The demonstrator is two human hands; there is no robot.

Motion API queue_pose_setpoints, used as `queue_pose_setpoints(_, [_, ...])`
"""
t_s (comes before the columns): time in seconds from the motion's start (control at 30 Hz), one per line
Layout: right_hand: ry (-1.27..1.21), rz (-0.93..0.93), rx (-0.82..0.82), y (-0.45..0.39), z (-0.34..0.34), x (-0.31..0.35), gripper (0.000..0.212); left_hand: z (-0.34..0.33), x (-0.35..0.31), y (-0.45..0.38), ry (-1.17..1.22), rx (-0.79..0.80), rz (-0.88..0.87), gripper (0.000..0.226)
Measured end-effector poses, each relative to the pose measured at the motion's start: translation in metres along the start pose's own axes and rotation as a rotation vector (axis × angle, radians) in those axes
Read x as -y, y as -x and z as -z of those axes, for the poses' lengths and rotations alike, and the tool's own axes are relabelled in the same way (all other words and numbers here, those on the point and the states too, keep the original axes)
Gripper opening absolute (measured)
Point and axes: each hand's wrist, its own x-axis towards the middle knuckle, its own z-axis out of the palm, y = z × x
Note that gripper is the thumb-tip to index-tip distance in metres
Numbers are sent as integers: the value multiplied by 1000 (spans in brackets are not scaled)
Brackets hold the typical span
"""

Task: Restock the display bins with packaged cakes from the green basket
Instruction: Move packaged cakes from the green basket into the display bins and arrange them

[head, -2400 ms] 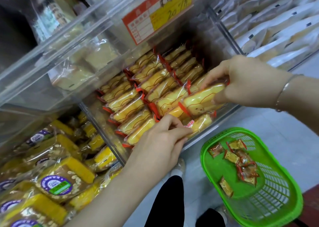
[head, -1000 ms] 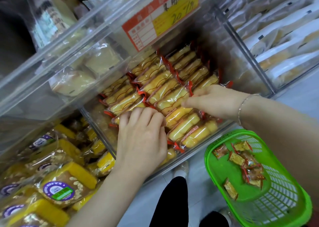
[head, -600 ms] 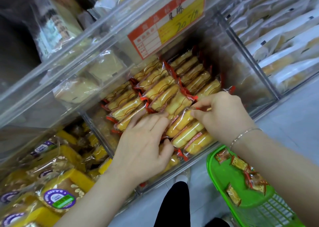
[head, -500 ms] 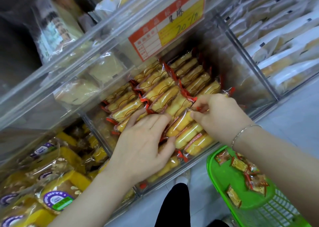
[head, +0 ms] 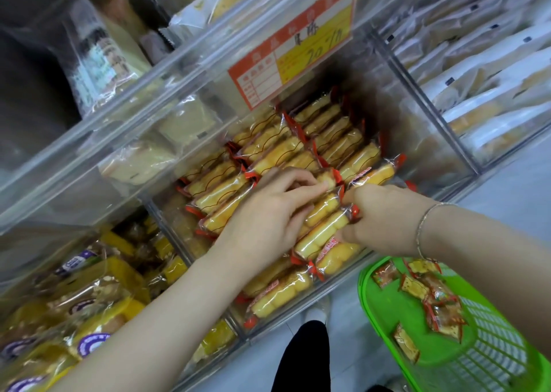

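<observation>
Head view, looking down at a clear display bin (head: pixel 444 165) whose interior is packed with rows of yellow packaged cakes (head: pixel 268 159) in clear wrappers with red crimped ends. The left hand (head: pixel 268 221) lies palm-down over the cakes at the bin's centre, fingers extended and slightly bent, the fingertips (head: pixel 323 186) pressing on the wrappers; it presses without closing round anything. The right hand (head: pixel 384 218), at 3 o'clock from the left, has its fingers curled and pinches the red end of one cake packet (head: pixel 323 230), which lies diagonally between the two hands and touches both. A thin bracelet (head: pixel 422 230) circles the right wrist.

At 5 o'clock from the hands, just below the bin's front wall, sits the green basket (head: pixel 465 364); several small red-edged packets (head: pixel 438 302) lie loose in its upper part, well apart from the cakes in the bin. An orange-and-yellow price label (head: pixel 292 48) hangs on the upper shelf's front at 12 o'clock. At 8 o'clock, a neighbouring bin holds larger yellow cakes with round purple stickers (head: pixel 92 344). At 2 o'clock, another compartment contains pale white-wrapped goods (head: pixel 492 72). The person's dark trouser leg (head: pixel 301 359) shows at 6 o'clock.
</observation>
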Motion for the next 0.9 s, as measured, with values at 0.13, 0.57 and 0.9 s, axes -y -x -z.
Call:
queue_pose_setpoints(0.13, [101, 30, -48, 8, -7, 3, 46, -2, -4, -12, -40, 33, 14, 35])
queue_pose_setpoints(0.57, [-81, 22, -9, 3, 12, -11, 59, 3, -10, 11, -215, 69, 10, 42])
queue_pose_setpoints(0.9, [-134, -19, -146, -11, 28, -1, 69, 4, -12, 20, -238, 1, 208, 61])
